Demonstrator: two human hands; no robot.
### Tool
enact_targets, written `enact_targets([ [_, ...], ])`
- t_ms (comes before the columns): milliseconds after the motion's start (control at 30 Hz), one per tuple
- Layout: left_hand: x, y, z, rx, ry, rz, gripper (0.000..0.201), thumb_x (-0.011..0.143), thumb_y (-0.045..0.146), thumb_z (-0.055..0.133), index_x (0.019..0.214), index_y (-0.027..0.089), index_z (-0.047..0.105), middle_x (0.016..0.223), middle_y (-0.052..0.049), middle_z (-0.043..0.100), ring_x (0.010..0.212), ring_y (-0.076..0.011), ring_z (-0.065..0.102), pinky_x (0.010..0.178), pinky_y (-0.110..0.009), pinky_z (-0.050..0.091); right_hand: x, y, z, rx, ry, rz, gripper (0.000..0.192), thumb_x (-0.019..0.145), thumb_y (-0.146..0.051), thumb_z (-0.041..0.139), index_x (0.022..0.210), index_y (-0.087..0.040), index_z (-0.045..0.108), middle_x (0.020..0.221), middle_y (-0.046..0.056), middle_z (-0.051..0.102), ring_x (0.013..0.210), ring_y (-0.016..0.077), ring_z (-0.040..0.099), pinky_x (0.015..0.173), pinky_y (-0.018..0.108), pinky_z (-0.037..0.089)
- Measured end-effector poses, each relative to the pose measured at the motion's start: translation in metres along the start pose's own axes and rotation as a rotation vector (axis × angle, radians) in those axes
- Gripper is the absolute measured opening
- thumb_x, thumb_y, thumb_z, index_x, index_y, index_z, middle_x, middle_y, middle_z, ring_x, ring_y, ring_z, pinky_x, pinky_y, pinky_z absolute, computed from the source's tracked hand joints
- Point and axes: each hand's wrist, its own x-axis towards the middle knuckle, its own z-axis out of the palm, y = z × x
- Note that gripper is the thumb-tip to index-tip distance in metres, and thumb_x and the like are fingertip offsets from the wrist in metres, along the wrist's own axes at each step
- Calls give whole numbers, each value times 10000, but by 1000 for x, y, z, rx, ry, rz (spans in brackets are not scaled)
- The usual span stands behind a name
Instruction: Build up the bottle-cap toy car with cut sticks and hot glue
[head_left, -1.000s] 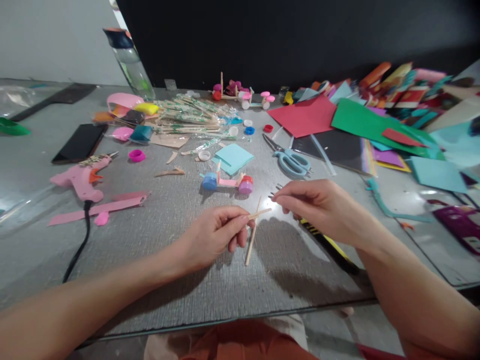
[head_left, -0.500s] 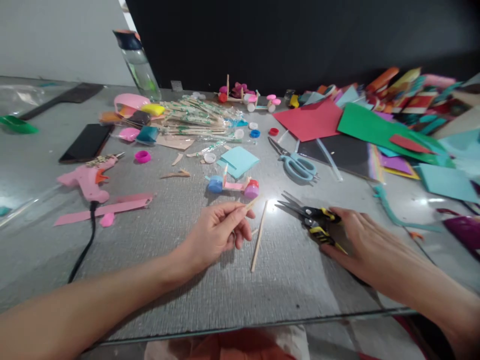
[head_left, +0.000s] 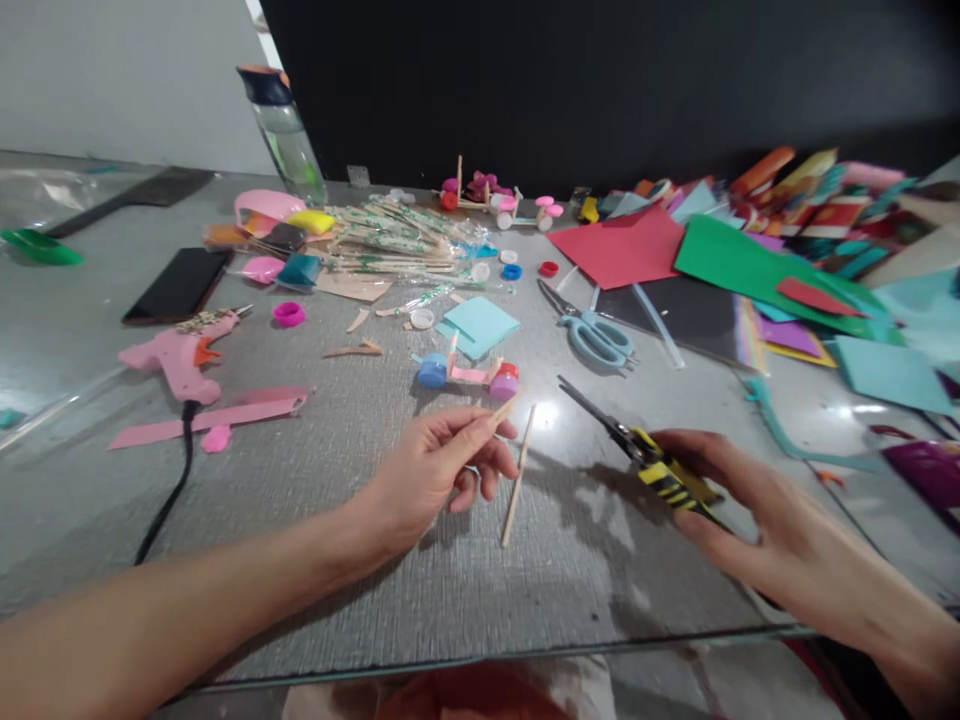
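My left hand (head_left: 439, 470) pinches a short wooden stick piece (head_left: 504, 408) between thumb and fingers, just above the grey table (head_left: 315, 520). A longer wooden stick (head_left: 518, 474) lies on the table right beside that hand. My right hand (head_left: 739, 505) grips the yellow-and-black handles of a pair of snips (head_left: 637, 448), lifted off the table with the blades pointing up-left. A small cart made of bottle caps and sticks (head_left: 469, 373) sits just beyond my left hand.
Blue scissors (head_left: 592, 330) lie past the snips. A pink glue gun (head_left: 176, 355) with a black cord is at the left, a phone (head_left: 178, 284) behind it. Wrapped sticks (head_left: 390, 245), a water bottle (head_left: 289, 135) and piles of coloured paper (head_left: 750, 255) fill the back and right.
My right hand let go of the stick, dropped to the snips on the table and has picked them up. The long stick now lies on the table. My left hand keeps its short piece.
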Motion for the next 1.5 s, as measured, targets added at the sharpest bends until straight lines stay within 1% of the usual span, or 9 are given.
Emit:
enact_targets([
  [100,-2,1,3,24,5,22,252,936,393,654,950,145,693,701,-12,714,485,-49,571,358,-100,343,-1,-17,-2,146,-89,-36,550,911,-464,589,1419,-282,486,1338,112,662,1158,343,671,926,495,583],
  [233,-5,3,6,51,-18,24,246,951,379,630,951,141,693,677,-13,708,491,-55,578,371,-101,356,8,-35,-4,307,-177,-79,489,912,-410,601,1387,-316,532,1352,67,667,1187,329,664,909,445,605],
  [400,-8,4,6,60,-17,34,223,955,354,610,909,147,678,671,-11,707,491,-59,583,379,-106,363,20,-41,0,438,-238,-105,449,956,-420,583,1389,-309,535,1338,72,670,1211,297,652,960,401,584],
  [500,-9,6,6,71,-5,53,212,956,337,603,876,151,667,649,-2,699,478,-55,571,381,-107,366,22,-41,3,480,-249,-145,482,930,-326,603,1403,-322,509,1369,62,643,1235,273,633,1018,386,551],
  [633,-10,9,9,99,-8,48,206,951,329,602,902,146,681,619,5,685,467,-60,566,382,-113,369,23,-42,4,435,-288,-134,632,845,-178,591,1439,-338,447,1411,53,603,1270,272,604,1075,430,508],
  [833,-12,11,11,91,9,52,196,931,340,622,901,155,680,604,13,678,452,-61,554,375,-117,362,23,-46,0,343,-304,-79,639,852,-257,586,1465,-341,426,1454,72,566,1317,339,560,1090,568,470],
  [1033,-12,12,11,109,21,39,208,918,353,619,898,154,674,600,6,675,442,-65,544,374,-129,357,26,-51,2,396,-304,-84,596,881,-315,607,1459,-277,469,1405,114,605,1284,353,588,1070,558,495],
  [1267,-13,12,12,116,16,36,215,921,364,616,899,159,679,603,5,676,450,-71,555,382,-137,364,22,-43,3,426,-271,-108,613,903,-388,633,1488,-291,478,1445,125,589,1280,370,590,997,541,553],
  [1500,-12,11,11,99,4,47,206,928,348,613,900,154,675,599,12,674,447,-63,554,377,-124,359,23,-48,0,416,-284,-129,556,936,-405,606,1471,-314,487,1452,99,586,1265,357,600,985,508,560],
])
